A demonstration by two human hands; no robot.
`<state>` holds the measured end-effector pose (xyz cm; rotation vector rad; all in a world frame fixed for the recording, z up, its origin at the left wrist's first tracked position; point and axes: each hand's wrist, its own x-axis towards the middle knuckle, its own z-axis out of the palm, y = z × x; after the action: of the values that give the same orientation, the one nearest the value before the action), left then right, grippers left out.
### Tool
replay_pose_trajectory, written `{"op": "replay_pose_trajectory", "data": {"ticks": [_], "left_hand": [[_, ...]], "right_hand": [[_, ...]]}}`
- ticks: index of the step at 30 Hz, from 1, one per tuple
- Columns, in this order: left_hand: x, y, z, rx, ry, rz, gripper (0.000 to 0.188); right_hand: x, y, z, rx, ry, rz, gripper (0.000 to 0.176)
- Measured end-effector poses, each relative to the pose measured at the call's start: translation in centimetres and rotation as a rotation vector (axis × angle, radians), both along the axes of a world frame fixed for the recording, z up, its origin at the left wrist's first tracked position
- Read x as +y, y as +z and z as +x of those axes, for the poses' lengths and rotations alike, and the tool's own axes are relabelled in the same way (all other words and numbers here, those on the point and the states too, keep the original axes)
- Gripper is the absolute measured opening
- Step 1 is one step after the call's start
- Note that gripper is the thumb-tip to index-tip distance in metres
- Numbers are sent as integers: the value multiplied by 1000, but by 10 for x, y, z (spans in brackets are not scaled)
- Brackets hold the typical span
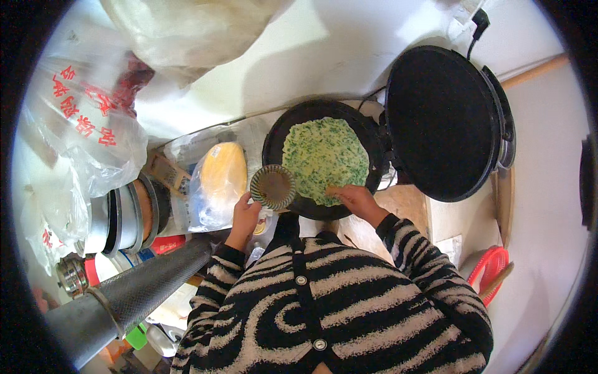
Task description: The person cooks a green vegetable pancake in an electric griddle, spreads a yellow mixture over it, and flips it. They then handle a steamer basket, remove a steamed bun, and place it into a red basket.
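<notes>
A round, pale green-flecked flatbread (324, 156) lies flat on the black lower plate of an electric griddle (274, 135). Its round black lid (441, 124) stands raised on the right. My left hand (245, 217) grips the side of a small ribbed bowl (273, 187), which overlaps the griddle's left rim in view; brownish contents show inside. Over the flatbread's lower right edge, my right hand (362, 202) pinches a small tan piece (333, 190), whose kind I cannot make out. Its tip is at the flatbread's surface.
Left of the griddle sits a yellow item in a clear plastic bag (223, 170). Several pans (126, 217) stand on edge farther left, near a metal stovepipe (149, 276). A plastic bag with red writing (88, 117) hangs above them. At lower right is a red plastic basket (494, 269).
</notes>
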<state>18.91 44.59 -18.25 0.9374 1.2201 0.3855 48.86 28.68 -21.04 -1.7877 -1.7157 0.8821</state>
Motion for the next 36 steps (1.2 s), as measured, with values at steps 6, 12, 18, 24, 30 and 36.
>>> {"op": "replay_pose_trajectory", "data": {"ticks": [6,12,18,24,30,36], "left_hand": [[-5,3,9,-21,-26,45,35],[-9,4,13,-34,-85,-14,37],[-13,5,15,-41,-58,-8,36],[-15,10,12,-15,-30,14,32],[-15,10,5,4,-1,15,31],[-12,7,-3,-5,26,32,33]], "right_hand": [[19,-16,65,62,-567,163,21],[14,-14,69,-166,-490,227,24],[11,-15,-38,35,-191,29,20],[56,-26,6,109,-481,100,19],[90,-19,7,161,-376,123,17],[111,-35,-50,311,-220,123,18]]}}
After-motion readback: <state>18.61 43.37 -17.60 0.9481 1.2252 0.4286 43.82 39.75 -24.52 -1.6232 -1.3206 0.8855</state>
